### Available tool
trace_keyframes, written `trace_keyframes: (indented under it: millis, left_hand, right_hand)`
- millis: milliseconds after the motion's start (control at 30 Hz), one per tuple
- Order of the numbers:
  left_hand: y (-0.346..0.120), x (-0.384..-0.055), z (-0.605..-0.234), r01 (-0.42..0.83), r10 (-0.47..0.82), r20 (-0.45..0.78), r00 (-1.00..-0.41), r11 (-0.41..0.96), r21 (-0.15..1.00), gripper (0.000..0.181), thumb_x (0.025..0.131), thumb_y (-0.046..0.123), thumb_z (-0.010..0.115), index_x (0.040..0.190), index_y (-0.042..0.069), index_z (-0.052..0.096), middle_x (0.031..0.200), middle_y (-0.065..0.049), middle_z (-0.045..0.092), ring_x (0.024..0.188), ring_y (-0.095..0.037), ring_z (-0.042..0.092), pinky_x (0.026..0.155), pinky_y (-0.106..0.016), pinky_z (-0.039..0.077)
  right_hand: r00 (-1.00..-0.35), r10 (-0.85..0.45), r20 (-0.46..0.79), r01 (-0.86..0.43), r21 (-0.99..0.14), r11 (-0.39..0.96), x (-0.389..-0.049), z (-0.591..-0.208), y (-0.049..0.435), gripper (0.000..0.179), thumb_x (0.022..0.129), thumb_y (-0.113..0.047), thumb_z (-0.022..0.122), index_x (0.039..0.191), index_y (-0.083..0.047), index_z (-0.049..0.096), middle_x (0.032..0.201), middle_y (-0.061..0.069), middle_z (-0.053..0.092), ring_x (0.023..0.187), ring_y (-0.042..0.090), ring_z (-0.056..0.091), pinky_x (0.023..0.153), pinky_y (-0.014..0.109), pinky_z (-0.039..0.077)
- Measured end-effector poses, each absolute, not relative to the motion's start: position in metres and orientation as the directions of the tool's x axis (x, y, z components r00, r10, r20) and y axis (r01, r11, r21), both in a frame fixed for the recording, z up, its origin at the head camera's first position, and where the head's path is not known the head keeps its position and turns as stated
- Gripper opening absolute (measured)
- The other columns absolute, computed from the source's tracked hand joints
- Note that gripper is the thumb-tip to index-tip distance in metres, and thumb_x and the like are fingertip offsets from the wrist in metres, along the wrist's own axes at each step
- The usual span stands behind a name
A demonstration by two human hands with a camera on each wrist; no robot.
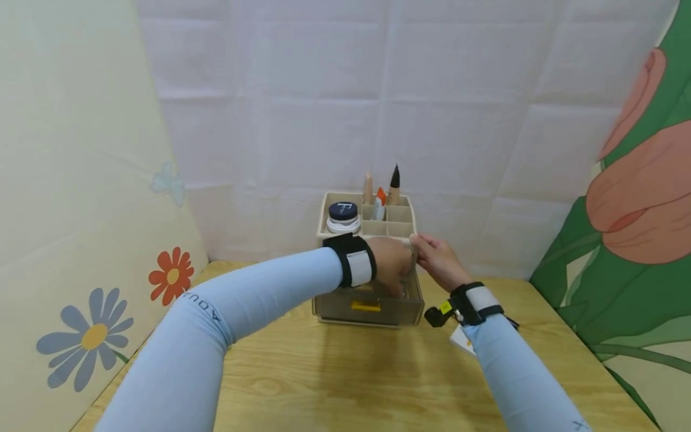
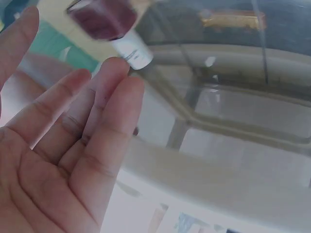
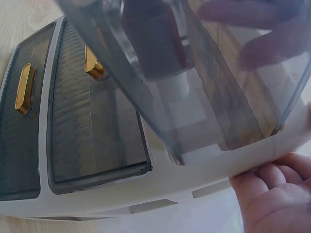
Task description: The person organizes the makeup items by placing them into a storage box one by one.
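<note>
A cream desktop organizer (image 1: 321, 219) with smoky see-through drawers stands ahead, its top drawer (image 1: 399, 311) pulled out. My left hand (image 1: 390, 264) reaches over that drawer, its fingers loosely bent. Beyond the left fingertips in the left wrist view lies a dark red bottle (image 2: 104, 22) with a white cap, like nail polish. Through the clear drawer wall in the right wrist view, the bottle (image 3: 153, 43) shows apart from the left fingers (image 3: 265, 48). My right hand (image 1: 438, 259) grips the organizer's right edge, its fingers curled against the pale frame in the right wrist view (image 3: 279, 194).
On the organizer's top sit a dark-lidded jar (image 1: 343, 211), a white tube with an orange end (image 1: 380, 205) and a black-tipped pen (image 1: 395, 183). Two lower drawers with gold handles are closed. A white card (image 1: 460, 341) lies by the right forearm on the wooden table (image 1: 281, 384).
</note>
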State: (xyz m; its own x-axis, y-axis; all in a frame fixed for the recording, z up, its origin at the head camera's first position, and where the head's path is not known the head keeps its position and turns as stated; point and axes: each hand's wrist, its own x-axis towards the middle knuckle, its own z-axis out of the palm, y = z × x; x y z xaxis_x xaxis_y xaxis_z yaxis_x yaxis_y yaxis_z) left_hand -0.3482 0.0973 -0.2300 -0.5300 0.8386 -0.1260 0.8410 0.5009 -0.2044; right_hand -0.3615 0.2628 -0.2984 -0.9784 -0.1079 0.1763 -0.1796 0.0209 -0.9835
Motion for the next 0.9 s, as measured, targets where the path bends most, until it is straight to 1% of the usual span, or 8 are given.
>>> trace_keyframes:
  millis: [67,167,300,400,533,633,767,900]
  left_hand:
    - [0.095,-0.348,-0.223,0.851,0.846,-0.124,-0.518,0.495,-0.175,0.035,0.079,0.045,0.078,0.065,0.017,0.062,0.064,0.008,0.054,0.063,-0.011,0.048,0.054,-0.024,0.037]
    - [0.091,-0.345,-0.212,0.871,0.862,-0.130,-0.490,0.477,-0.116,0.036,0.081,0.043,0.078,0.066,0.014,0.064,0.063,0.006,0.053,0.061,-0.011,0.047,0.054,-0.024,0.035]
    - [0.078,-0.339,-0.198,0.876,0.872,-0.095,-0.480,0.471,-0.099,0.029,0.081,0.042,0.077,0.076,0.013,0.072,0.071,0.007,0.061,0.067,-0.010,0.053,0.060,-0.023,0.041]
    - [0.064,-0.334,-0.187,0.856,0.858,-0.040,-0.512,0.506,-0.108,0.029,0.080,0.043,0.078,0.093,0.016,0.077,0.091,0.006,0.071,0.082,-0.010,0.062,0.073,-0.024,0.049]
    - [0.042,-0.331,-0.175,0.824,0.830,0.000,-0.558,0.555,-0.114,0.041,0.081,0.045,0.077,0.108,0.015,0.075,0.109,0.000,0.070,0.092,-0.013,0.064,0.080,-0.026,0.051]
    - [0.023,-0.330,-0.170,0.800,0.805,0.003,-0.593,0.589,-0.116,0.043,0.082,0.046,0.075,0.112,0.014,0.074,0.112,-0.001,0.069,0.094,-0.014,0.064,0.083,-0.027,0.051]
    - [-0.006,-0.330,-0.168,0.763,0.764,-0.012,-0.645,0.643,-0.074,0.044,0.084,0.042,0.075,0.114,0.011,0.073,0.114,-0.004,0.069,0.094,-0.017,0.065,0.087,-0.031,0.051]
    - [-0.036,-0.332,-0.173,0.736,0.736,-0.017,-0.677,0.676,-0.049,0.041,0.084,0.039,0.076,0.112,0.009,0.073,0.106,-0.006,0.071,0.081,-0.015,0.066,0.085,-0.034,0.052]
  right_hand:
    - [-0.978,-0.111,0.175,-0.179,-0.983,0.032,-0.362,-0.297,0.263,0.060,0.104,-0.033,0.043,0.147,0.008,0.030,0.143,0.025,0.041,0.106,0.004,0.057,0.105,0.032,0.038]
    - [-0.979,-0.118,0.165,-0.171,-0.984,0.045,-0.363,-0.296,0.264,0.058,0.105,-0.034,0.041,0.147,0.006,0.032,0.146,0.025,0.039,0.116,0.012,0.055,0.107,0.035,0.036]
    - [-0.981,-0.129,0.146,-0.154,-0.987,0.049,-0.365,-0.296,0.265,0.059,0.105,-0.033,0.039,0.148,0.006,0.028,0.149,0.025,0.034,0.133,0.027,0.041,0.110,0.039,0.031]
    - [-0.982,-0.129,0.141,-0.148,-0.988,0.046,-0.366,-0.297,0.267,0.061,0.105,-0.033,0.039,0.150,0.007,0.023,0.151,0.026,0.030,0.138,0.032,0.032,0.111,0.041,0.028]
    - [-0.982,-0.118,0.148,-0.156,-0.986,0.054,-0.368,-0.296,0.268,0.064,0.105,-0.033,0.040,0.150,0.007,0.020,0.152,0.027,0.026,0.139,0.033,0.029,0.111,0.042,0.027]
    - [-0.982,-0.114,0.147,-0.155,-0.986,0.065,-0.368,-0.296,0.271,0.064,0.105,-0.034,0.039,0.151,0.005,0.019,0.153,0.026,0.025,0.139,0.033,0.028,0.111,0.042,0.026]
    - [-0.983,-0.117,0.141,-0.151,-0.986,0.077,-0.367,-0.294,0.272,0.065,0.105,-0.036,0.039,0.152,0.004,0.018,0.154,0.025,0.023,0.140,0.033,0.027,0.112,0.044,0.025]
    - [-0.983,-0.117,0.144,-0.154,-0.985,0.084,-0.365,-0.293,0.275,0.065,0.105,-0.036,0.039,0.152,0.004,0.018,0.154,0.026,0.023,0.140,0.033,0.026,0.112,0.044,0.025]
